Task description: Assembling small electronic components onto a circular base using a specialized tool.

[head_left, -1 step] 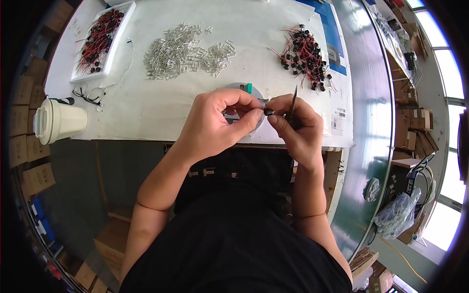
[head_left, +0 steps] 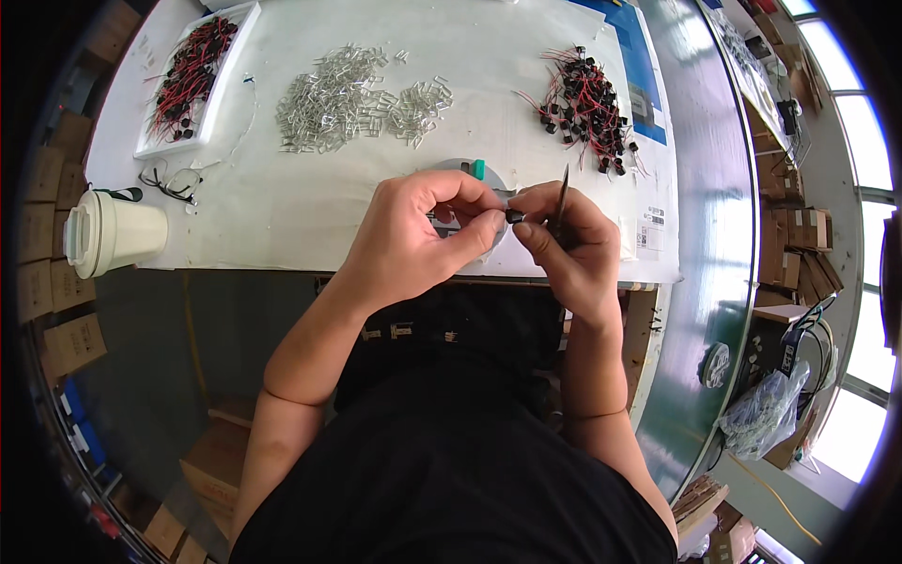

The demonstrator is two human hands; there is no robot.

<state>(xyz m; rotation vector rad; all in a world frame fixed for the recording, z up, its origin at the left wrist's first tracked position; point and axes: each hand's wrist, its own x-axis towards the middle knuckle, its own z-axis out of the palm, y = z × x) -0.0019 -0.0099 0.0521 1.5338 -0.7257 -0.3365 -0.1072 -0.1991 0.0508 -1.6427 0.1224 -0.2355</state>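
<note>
Both my hands meet above the near edge of the table. Between the thumb and index finger of my right hand [head_left: 584, 252] is a small black cylindrical component [head_left: 514, 215]. A dark pointed metal tool [head_left: 564, 191] also sticks up from that hand, held among its fingers. My left hand [head_left: 406, 240] is closed in a pinch right beside the component. Whatever its fingertips grip is too small to make out. Beneath the hands lies a round grey fixture [head_left: 498, 177] with a green block [head_left: 479, 169], mostly covered by my fingers.
A heap of small silvery U-shaped clips [head_left: 334, 99] lies mid-table. To its right is a pile of black components with red wires [head_left: 590, 103]. At far left, a white tray [head_left: 220, 101] holds more. Glasses [head_left: 171, 180] and a cream lidded container [head_left: 127, 233] sit nearer.
The pointed tool and my right hand have shifted very slightly to the left. The grasp of both hands looks the same.
</note>
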